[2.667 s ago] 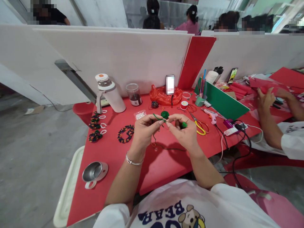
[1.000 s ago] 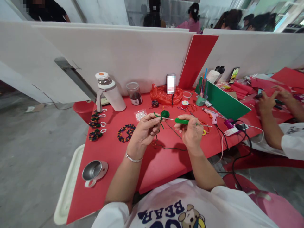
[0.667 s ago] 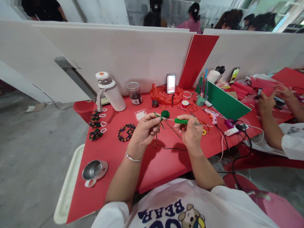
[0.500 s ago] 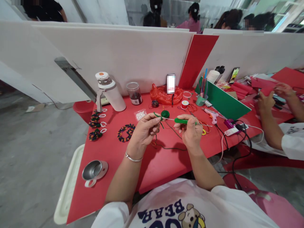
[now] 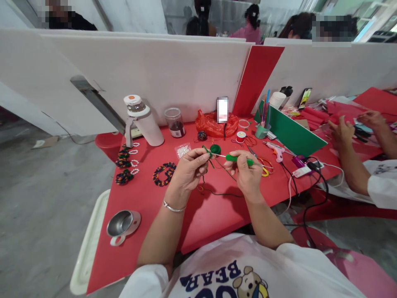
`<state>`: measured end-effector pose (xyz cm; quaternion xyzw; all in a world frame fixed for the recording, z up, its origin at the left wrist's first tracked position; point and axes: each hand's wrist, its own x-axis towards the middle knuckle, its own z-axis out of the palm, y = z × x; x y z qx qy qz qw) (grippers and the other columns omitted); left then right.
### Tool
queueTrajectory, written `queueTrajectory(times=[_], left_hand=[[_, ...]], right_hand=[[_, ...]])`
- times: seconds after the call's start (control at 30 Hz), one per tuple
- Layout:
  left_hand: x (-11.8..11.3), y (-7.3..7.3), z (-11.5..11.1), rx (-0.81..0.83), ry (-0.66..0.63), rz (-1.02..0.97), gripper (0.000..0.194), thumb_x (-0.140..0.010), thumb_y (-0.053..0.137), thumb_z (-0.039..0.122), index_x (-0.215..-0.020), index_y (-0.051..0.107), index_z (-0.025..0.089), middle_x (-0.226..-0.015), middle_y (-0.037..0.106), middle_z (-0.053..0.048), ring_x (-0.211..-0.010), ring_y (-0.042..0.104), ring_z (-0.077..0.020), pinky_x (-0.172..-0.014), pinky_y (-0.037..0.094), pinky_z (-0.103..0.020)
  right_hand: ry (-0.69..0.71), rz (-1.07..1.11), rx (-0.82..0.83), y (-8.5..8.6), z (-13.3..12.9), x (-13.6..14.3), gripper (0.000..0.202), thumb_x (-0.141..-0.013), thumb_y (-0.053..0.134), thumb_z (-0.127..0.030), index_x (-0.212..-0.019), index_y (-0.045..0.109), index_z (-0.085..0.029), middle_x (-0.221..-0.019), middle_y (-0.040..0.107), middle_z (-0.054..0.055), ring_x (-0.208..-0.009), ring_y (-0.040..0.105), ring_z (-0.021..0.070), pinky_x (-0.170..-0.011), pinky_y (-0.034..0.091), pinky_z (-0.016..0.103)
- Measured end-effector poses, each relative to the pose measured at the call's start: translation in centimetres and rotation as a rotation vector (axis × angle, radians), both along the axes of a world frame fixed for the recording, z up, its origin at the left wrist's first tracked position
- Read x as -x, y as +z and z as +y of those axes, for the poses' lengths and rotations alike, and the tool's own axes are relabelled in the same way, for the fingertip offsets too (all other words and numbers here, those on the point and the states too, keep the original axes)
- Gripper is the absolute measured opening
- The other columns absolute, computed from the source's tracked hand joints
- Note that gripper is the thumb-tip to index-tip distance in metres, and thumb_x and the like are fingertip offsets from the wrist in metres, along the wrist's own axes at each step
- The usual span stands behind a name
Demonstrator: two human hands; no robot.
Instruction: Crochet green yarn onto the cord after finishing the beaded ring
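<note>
Between its thumb and fingers my left hand [image 5: 192, 166] pinches a small piece of green yarn [image 5: 211, 162]. My right hand [image 5: 246, 171] is closed on the green handle of a crochet hook [image 5: 235, 159], whose thin metal tip reaches left to the yarn at my left fingertips. Just behind the hook lies a ball of dark green yarn [image 5: 215, 149] on the red table [image 5: 211, 217]. A dark strand trails over the table beneath my hands. A multicoloured braided ring [image 5: 157, 175] lies left of my left hand.
A steel cup [image 5: 123, 225], a white bottle [image 5: 147, 126] and a jar [image 5: 175, 124] stand left. Behind are a phone [image 5: 222, 110] and red bag [image 5: 204, 126]; right, a glue gun [image 5: 277, 152], green board [image 5: 294, 134] and another person's hands [image 5: 344, 130].
My right hand has shifted slightly left with the hook, and more of the green handle shows between its fingers. My left hand has barely moved. The other person's hands have moved.
</note>
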<state>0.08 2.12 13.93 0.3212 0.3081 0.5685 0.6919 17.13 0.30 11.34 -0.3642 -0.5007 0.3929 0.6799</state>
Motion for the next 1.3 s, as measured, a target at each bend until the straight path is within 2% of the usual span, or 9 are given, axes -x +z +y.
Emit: queueTrajectory(times=[0.13, 0.3, 0.4, 0.5, 0.7, 0.87, 1.13, 1.3], left_hand=[[-0.1, -0.3, 0.1, -0.004, 0.010, -0.007, 0.039, -0.052, 0.102, 0.027, -0.075, 0.073, 0.013, -0.053, 0.061, 0.004, -0.038, 0.041, -0.0020, -0.036, 0.025, -0.013], [-0.2, -0.5, 0.1, -0.028, -0.007, -0.058, 0.037, -0.052, 0.102, 0.024, -0.077, 0.076, 0.015, -0.058, 0.066, 0.002, -0.038, 0.040, -0.0014, -0.036, 0.023, -0.014], [-0.4, -0.4, 0.0, -0.031, -0.036, -0.063, 0.041, -0.055, 0.101, 0.021, -0.090, 0.081, 0.016, -0.065, 0.070, 0.000, -0.040, 0.036, 0.0006, -0.037, 0.021, -0.013], [-0.7, -0.3, -0.2, -0.004, -0.048, -0.060, 0.049, -0.057, 0.100, 0.020, -0.102, 0.082, 0.017, -0.070, 0.071, 0.000, -0.041, 0.033, 0.0016, -0.037, 0.020, -0.014], [-0.9, -0.5, -0.3, 0.004, 0.009, -0.051, 0.051, -0.057, 0.099, 0.018, -0.105, 0.082, 0.018, -0.066, 0.067, 0.003, -0.040, 0.031, 0.0016, -0.038, 0.020, -0.015], [-0.5, -0.2, -0.3, -0.030, 0.038, -0.058, 0.050, -0.054, 0.099, 0.017, -0.102, 0.083, 0.018, -0.062, 0.065, 0.003, -0.040, 0.033, 0.0009, -0.038, 0.020, -0.014], [-0.5, -0.3, -0.1, -0.067, 0.139, -0.060, 0.045, -0.054, 0.099, 0.019, -0.096, 0.084, 0.021, -0.064, 0.063, 0.005, -0.040, 0.034, 0.0014, -0.037, 0.021, -0.014], [-0.7, -0.6, 0.0, -0.131, 0.271, 0.056, 0.041, -0.056, 0.099, 0.021, -0.094, 0.084, 0.018, -0.064, 0.065, 0.003, -0.044, 0.041, -0.0012, -0.039, 0.027, -0.015]], right_hand=[[0.056, 0.002, 0.044, -0.2, -0.1, 0.1, 0.025, -0.090, 0.078, -0.049, -0.097, 0.077, -0.025, -0.073, 0.079, 0.000, -0.057, 0.072, 0.0124, -0.048, 0.051, 0.020], [0.177, 0.159, 0.108, -0.1, 0.3, 0.4, 0.031, -0.087, 0.078, -0.052, -0.101, 0.080, -0.024, -0.072, 0.080, 0.002, -0.057, 0.071, 0.0145, -0.044, 0.049, 0.022], [0.225, 0.229, 0.169, 0.1, 0.4, 0.7, 0.031, -0.084, 0.080, -0.052, -0.098, 0.080, -0.024, -0.071, 0.079, 0.002, -0.055, 0.070, 0.0143, -0.045, 0.051, 0.024], [0.209, 0.271, 0.194, 0.1, 0.4, 0.9, 0.029, -0.083, 0.080, -0.050, -0.095, 0.080, -0.024, -0.069, 0.078, 0.001, -0.057, 0.071, 0.0142, -0.050, 0.054, 0.024], [0.175, 0.393, 0.222, -0.2, 0.4, 1.5, 0.027, -0.080, 0.083, -0.048, -0.092, 0.079, -0.024, -0.071, 0.080, 0.001, -0.059, 0.072, 0.0132, -0.055, 0.057, 0.024], [0.229, 0.323, 0.216, 0.1, 0.0, 1.5, 0.028, -0.077, 0.085, -0.048, -0.091, 0.081, -0.024, -0.069, 0.079, 0.001, -0.054, 0.069, 0.0124, -0.052, 0.055, 0.024], [0.152, 0.304, 0.229, 0.5, 0.2, 0.9, 0.027, -0.081, 0.081, -0.049, -0.089, 0.080, -0.023, -0.065, 0.077, 0.000, -0.050, 0.066, 0.0116, -0.043, 0.048, 0.021], [0.082, 0.203, 0.145, 0.1, 0.0, 0.4, 0.025, -0.088, 0.076, -0.047, -0.094, 0.081, -0.023, -0.071, 0.079, 0.001, -0.057, 0.070, 0.0121, -0.047, 0.050, 0.022]])
